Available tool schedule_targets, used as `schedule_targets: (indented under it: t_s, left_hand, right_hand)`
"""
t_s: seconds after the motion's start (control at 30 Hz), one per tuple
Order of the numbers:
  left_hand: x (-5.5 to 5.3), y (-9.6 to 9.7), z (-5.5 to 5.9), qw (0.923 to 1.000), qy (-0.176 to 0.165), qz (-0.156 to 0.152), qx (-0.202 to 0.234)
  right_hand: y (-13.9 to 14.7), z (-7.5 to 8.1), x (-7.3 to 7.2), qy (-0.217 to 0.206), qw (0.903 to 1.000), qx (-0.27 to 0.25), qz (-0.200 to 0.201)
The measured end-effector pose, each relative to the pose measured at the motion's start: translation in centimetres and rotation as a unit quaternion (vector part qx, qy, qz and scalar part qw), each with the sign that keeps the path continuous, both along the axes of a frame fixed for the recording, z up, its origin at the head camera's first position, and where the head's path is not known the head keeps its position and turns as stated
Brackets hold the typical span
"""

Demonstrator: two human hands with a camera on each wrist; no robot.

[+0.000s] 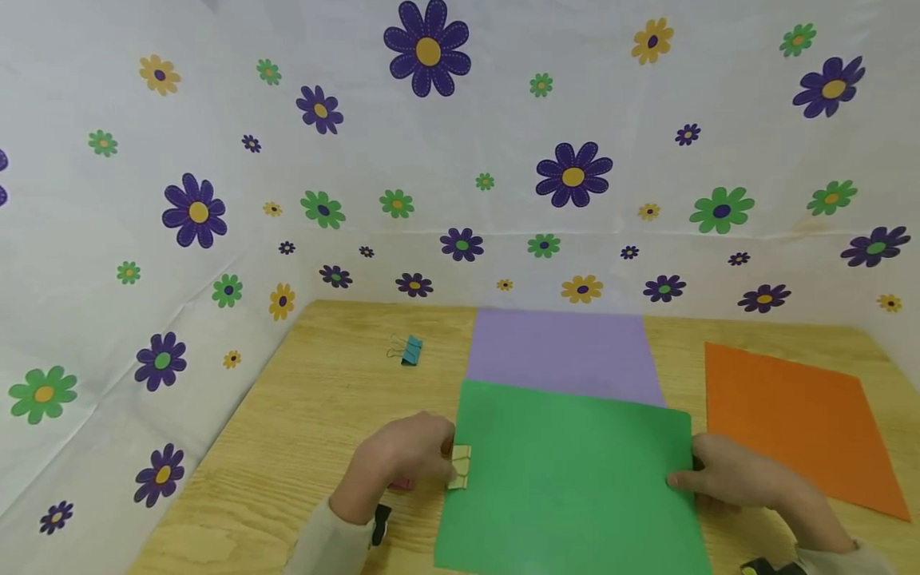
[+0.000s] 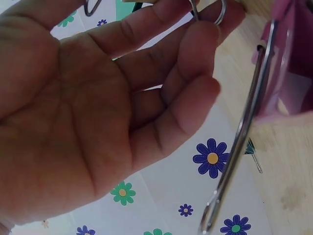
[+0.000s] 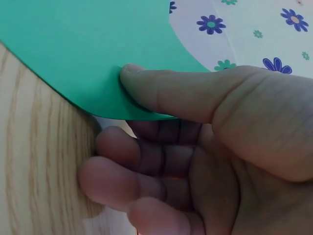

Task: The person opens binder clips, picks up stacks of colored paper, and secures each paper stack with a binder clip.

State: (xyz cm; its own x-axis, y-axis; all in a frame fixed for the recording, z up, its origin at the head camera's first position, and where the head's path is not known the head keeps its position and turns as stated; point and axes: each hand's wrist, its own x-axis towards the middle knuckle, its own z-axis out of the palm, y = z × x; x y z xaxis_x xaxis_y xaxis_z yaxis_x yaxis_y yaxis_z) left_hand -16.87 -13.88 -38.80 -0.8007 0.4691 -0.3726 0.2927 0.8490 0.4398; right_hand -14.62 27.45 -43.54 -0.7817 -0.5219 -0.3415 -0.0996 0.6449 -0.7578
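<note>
A green sheet (image 1: 575, 479) is held up over the table by its two side edges. A pale yellow binder clip (image 1: 461, 467) sits on its left edge, and my left hand (image 1: 404, 451) grips the clip there. In the left wrist view, wire handles show at the fingers of that hand (image 2: 88, 107). My right hand (image 1: 743, 475) pinches the sheet's right edge. Its thumb lies on top of the green sheet (image 3: 88, 63) in the right wrist view, with the other fingers curled underneath. Beside the left hand lies a pink binder clip (image 2: 288, 68), partly hidden in the head view.
Behind the green sheet lies a purple sheet (image 1: 564, 351), partly covered by it. An orange sheet (image 1: 798, 423) rests at the right. A blue binder clip (image 1: 411, 351) lies at the back left of the wooden table (image 1: 309, 423). A flower-patterned white cloth (image 1: 489, 128) hangs around the table.
</note>
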Motion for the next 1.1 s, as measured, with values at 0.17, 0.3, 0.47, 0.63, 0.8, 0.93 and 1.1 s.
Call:
schedule_targets:
  t_s: [0.17,0.3,0.47,0.63,0.8,0.93,1.1]
  left_hand:
    - [0.20,0.25,-0.09,0.9999,0.007,0.002,-0.013]
    - [0.58,0.51,0.03,0.9999,0.007,0.002,-0.014]
    - [0.83,0.87,0.19,0.9999,0.008,-0.008,-0.006]
    - [0.74,0.94,0.25,0.9997,0.008,-0.013,-0.016]
    - [0.68,0.94,0.21,0.9992,0.014,-0.016,-0.035]
    - [0.65,0.96,0.19,0.9983,0.020,-0.014,-0.052]
    - [0.64,1.03,0.10,0.9974,0.027,-0.008,-0.067]
  right_hand:
    - [-0.08,-0.08,-0.04,0.004,0.9999,0.008,-0.006]
    - [-0.18,-0.20,-0.04,0.021,0.9993,0.028,-0.015]
    - [-0.17,-0.30,0.04,0.034,0.9980,0.042,-0.032]
    - [-0.09,-0.36,-0.01,0.036,0.9977,0.044,-0.038]
    - [-0.01,-0.48,-0.11,0.024,0.9974,0.048,-0.048]
    - [0.13,-0.61,-0.15,0.029,0.9975,0.048,-0.044]
    - [0.17,-0.69,-0.16,0.032,0.9979,0.040,-0.040]
